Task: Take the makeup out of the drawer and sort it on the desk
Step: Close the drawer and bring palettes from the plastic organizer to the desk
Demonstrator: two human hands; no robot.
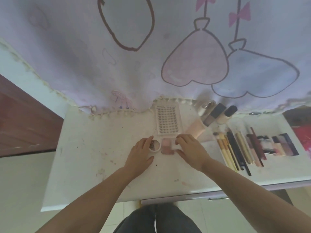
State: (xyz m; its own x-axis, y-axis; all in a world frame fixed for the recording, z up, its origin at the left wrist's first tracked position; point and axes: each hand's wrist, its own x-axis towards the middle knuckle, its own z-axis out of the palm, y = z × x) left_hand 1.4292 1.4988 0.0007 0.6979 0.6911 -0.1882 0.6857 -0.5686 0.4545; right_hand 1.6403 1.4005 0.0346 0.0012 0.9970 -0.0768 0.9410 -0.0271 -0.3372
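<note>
Both hands work at the middle of the white counter point(94, 148), whose surface is flecked with small stains. The left hand point(141, 153) lies with fingers fairly straight, its fingertips touching the near-left rim of a small round white pot point(155, 146); its grip is loose and holds nothing closed. The right hand point(190, 148) has its fingers curled down over a small clear case point(175, 146), pinching its right end, so that grip is narrow and holds the case. Between pot and case, just beside both, lies a pink palette point(166, 147) with a lighter pan above a darker one. Beyond these, nearer the wall, a clear tray of false lashes point(168, 121) lies flat in rows. To its right a peach tube point(196, 129) lies tilted, and past it three bottles point(217, 113) lie side by side, two with dark caps. Further right a row of brushes point(225, 152) with pale handles lies parallel to several dark and gold pencils point(239, 148), and beyond those a group of lip products point(272, 145) is lined up near the counter's right edge. A pale cloth point(117, 56) printed with heart-shaped balloons hangs behind, its fringed hem resting on the counter's far edge. The person's dark trousers point(156, 219) show at the bottom.
</note>
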